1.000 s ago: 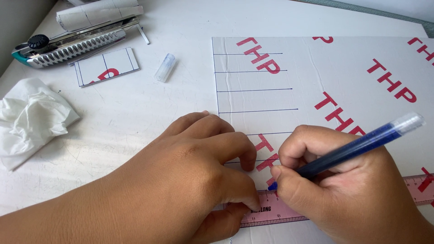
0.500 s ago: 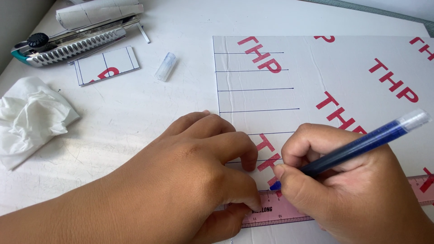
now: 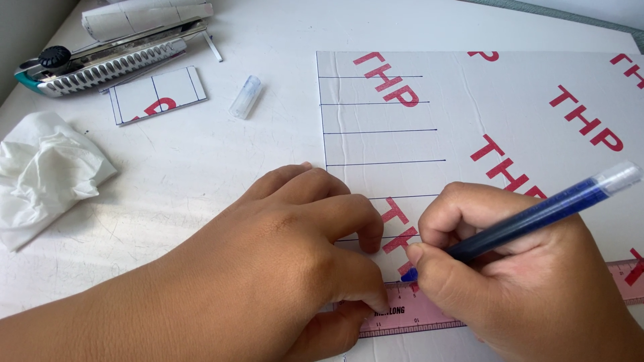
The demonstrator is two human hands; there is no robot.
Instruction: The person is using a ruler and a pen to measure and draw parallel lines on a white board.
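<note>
- Right hand (image 3: 530,281) is gripping a blue pen (image 3: 537,214); fingers are wrapped tightly round the barrel, thumb and forefinger pinching low near the tip.
- Pen's long axis is running from the tip at lower left up to the clear end at upper right, tilted well over the back of the hand.
- Pen tip is touching, or very nearly touching, the sheet (image 3: 523,114) right at the top edge of the pink ruler (image 3: 416,312).
- Ruler is lying roughly left to right across the sheet, rising a little to the right, its long edge parallel to the drawn blue lines above it.
- Left hand (image 3: 282,268) is pressing down on the ruler's left part; fingers are curled and flat on it, holding nothing else. Thumb sits just left of the pen tip.
- So the ruler edge is lying directly under the pen tip, extending rightward beneath the right hand; the right hand is the nearer one to the free edge.
- Elsewhere on the bench (image 3: 201,167): pen cap (image 3: 245,97), utility knife (image 3: 100,64), small card offcut (image 3: 157,94), crumpled tissue (image 3: 47,171), all well apart from both hands.
</note>
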